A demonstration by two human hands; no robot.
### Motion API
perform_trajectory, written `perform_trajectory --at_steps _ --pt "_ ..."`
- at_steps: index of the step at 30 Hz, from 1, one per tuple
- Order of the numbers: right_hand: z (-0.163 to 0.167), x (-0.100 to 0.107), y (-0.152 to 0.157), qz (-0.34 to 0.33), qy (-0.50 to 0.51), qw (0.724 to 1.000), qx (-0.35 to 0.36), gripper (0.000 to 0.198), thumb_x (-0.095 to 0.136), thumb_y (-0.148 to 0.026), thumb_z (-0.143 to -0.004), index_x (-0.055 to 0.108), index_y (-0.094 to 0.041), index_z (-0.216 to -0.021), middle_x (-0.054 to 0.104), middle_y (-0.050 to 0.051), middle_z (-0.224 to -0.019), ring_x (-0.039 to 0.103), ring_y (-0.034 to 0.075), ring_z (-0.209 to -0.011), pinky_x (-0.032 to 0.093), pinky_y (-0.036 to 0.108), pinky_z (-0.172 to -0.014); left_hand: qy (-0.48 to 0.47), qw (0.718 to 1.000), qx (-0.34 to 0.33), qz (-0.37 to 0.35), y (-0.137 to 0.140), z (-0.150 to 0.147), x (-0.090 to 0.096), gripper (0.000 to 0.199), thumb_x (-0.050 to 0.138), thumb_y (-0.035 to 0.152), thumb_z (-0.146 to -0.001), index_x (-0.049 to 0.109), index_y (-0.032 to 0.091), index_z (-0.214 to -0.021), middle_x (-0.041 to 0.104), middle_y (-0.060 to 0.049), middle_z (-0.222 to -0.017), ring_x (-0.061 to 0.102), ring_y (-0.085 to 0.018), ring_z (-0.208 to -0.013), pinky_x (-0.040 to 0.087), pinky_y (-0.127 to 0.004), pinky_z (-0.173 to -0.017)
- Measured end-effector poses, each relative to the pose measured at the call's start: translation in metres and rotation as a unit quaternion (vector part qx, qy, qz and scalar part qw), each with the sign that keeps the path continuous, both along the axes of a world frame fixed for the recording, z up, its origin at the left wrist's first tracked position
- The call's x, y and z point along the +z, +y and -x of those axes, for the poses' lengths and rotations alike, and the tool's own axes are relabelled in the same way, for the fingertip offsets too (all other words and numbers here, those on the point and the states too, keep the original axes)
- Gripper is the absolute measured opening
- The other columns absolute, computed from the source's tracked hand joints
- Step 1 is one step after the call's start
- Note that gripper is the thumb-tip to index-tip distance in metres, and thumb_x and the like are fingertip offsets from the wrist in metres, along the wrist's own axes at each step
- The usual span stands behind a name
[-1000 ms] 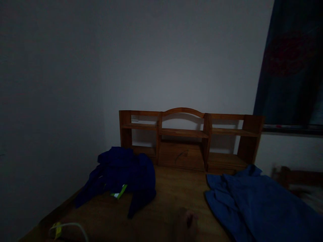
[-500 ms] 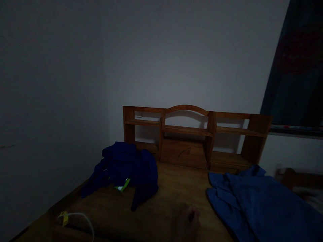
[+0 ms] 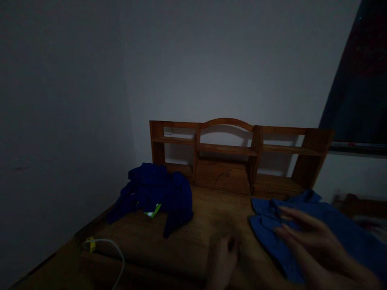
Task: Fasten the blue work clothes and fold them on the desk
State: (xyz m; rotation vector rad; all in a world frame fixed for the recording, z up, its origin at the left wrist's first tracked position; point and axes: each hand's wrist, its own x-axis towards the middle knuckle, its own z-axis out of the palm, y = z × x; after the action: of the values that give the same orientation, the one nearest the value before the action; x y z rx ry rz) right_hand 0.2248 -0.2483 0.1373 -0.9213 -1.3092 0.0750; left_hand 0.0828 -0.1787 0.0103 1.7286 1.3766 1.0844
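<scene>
My left hand (image 3: 223,257) is low over the wooden desk top (image 3: 208,205). It is dim and a little blurred, with its fingers curled in; whatever they hold, if anything, is hidden. To the right, my right hand (image 3: 323,251) hangs in front of a blue garment (image 3: 269,223), seemingly nearer the camera than the cloth. Its fingers are apart, with nothing visible between them. Whether it touches the garment I cannot tell. A crumpled dark blue garment (image 3: 157,193) with a green and white tag (image 3: 153,211) lies on the left part of the desk.
A low wooden shelf unit (image 3: 226,149) stands along the desk's back edge, against a pale wall (image 3: 211,60). A white cable (image 3: 113,242) with a yellow band (image 3: 90,244) curves at the front left. Dark fabric (image 3: 363,88) hangs at the upper right.
My right hand has come into view from the lower right, over the blue garment. My left hand stays near the same place and shows slightly more. The view has shifted a little.
</scene>
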Motion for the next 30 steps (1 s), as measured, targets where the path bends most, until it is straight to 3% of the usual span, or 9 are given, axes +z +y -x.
perform_trajectory --at_steps 5,8,11,14,19,21,24,27,30 --pt "0.002 -0.066 0.047 0.262 0.005 0.961 0.093 0.026 0.068 -0.042 -0.069 0.068 -0.016 -0.069 0.068 0.006 -0.08 0.064 0.021 -0.074 0.051 0.025 -0.062 0.002 1.0 -0.001 0.004 0.0 -0.002 0.001 0.032 0.039 0.033 -0.084 0.067 0.019 -0.079 0.066 -0.003 -0.078 0.058 -0.016 -0.074 0.04 -0.026 -0.073" --pt "-0.008 -0.112 0.066 0.331 0.048 0.938 0.096 0.032 0.067 -0.046 -0.068 0.067 -0.016 -0.077 0.068 0.006 -0.077 0.063 0.02 -0.071 0.049 0.024 -0.06 -0.007 1.0 0.004 -0.013 0.002 -0.002 0.0 0.03 0.04 0.032 -0.083 0.067 0.02 -0.077 0.066 -0.003 -0.078 0.058 -0.016 -0.075 0.04 -0.026 -0.074" --pt "-0.021 -0.142 0.077 0.368 0.093 0.919 0.111 0.037 0.065 -0.048 -0.07 0.064 -0.016 -0.089 0.068 0.006 -0.083 0.063 0.02 -0.075 0.048 0.023 -0.061 -0.014 1.0 -0.001 -0.019 0.003 -0.002 -0.001 0.028 0.041 0.032 -0.083 0.067 0.02 -0.079 0.066 -0.003 -0.078 0.058 -0.016 -0.074 0.04 -0.025 -0.072" --pt "-0.028 -0.153 0.081 0.368 0.127 0.911 0.136 0.04 0.061 -0.05 -0.074 0.062 -0.016 -0.094 0.067 0.006 -0.085 0.062 0.019 -0.075 0.047 0.023 -0.062 -0.032 0.999 -0.015 -0.03 0.006 -0.007 -0.009 0.027 0.042 0.032 -0.084 0.066 0.02 -0.078 0.065 -0.003 -0.078 0.058 -0.016 -0.074 0.041 -0.025 -0.071" --pt "-0.025 -0.145 0.076 0.363 0.121 0.916 0.125 0.039 0.056 -0.051 -0.076 0.064 -0.015 -0.089 0.065 0.005 -0.076 0.059 0.018 -0.07 0.044 0.021 -0.058 -0.102 0.994 -0.03 -0.015 0.025 0.003 -0.016 0.035 0.038 0.04 -0.087 0.064 0.017 -0.087 0.066 -0.006 -0.08 0.06 -0.017 -0.074 0.044 -0.026 -0.067" --pt "-0.025 -0.144 0.074 0.358 0.11 0.918 0.128 0.038 0.055 -0.05 -0.077 0.064 -0.014 -0.087 0.065 0.005 -0.074 0.059 0.018 -0.07 0.043 0.021 -0.058 -0.07 0.996 0.015 -0.063 0.043 0.03 -0.002 0.033 0.04 0.04 -0.087 0.063 0.018 -0.093 0.065 -0.006 -0.087 0.06 -0.017 -0.079 0.045 -0.027 -0.07" --pt "-0.029 -0.15 0.074 0.353 0.104 0.92 0.137 0.04 0.054 -0.05 -0.077 0.065 -0.014 -0.089 0.065 0.005 -0.074 0.059 0.018 -0.069 0.043 0.022 -0.059 0.062 0.97 0.127 -0.199 0.08 0.096 0.039 0.028 0.042 0.033 -0.086 0.059 0.019 -0.104 0.062 -0.008 -0.102 0.058 -0.02 -0.091 0.045 -0.031 -0.081" --pt "-0.035 -0.156 0.077 0.354 0.089 0.921 0.138 0.041 0.053 -0.051 -0.077 0.066 -0.014 -0.089 0.066 0.006 -0.076 0.06 0.019 -0.071 0.044 0.023 -0.062 0.224 0.894 0.252 -0.295 0.118 0.173 0.082 0.037 0.044 0.027 -0.084 0.051 0.017 -0.119 0.053 -0.012 -0.119 0.048 -0.025 -0.112 0.036 -0.039 -0.097" --pt "-0.038 -0.158 0.078 0.351 0.07 0.924 0.134 0.041 0.051 -0.051 -0.078 0.065 -0.014 -0.088 0.066 0.006 -0.077 0.061 0.02 -0.073 0.045 0.024 -0.064 0.366 0.822 0.339 -0.275 0.144 0.243 0.102 0.055 0.052 0.033 -0.08 0.041 0.013 -0.13 0.037 -0.019 -0.137 0.03 -0.034 -0.128 0.026 -0.048 -0.102"
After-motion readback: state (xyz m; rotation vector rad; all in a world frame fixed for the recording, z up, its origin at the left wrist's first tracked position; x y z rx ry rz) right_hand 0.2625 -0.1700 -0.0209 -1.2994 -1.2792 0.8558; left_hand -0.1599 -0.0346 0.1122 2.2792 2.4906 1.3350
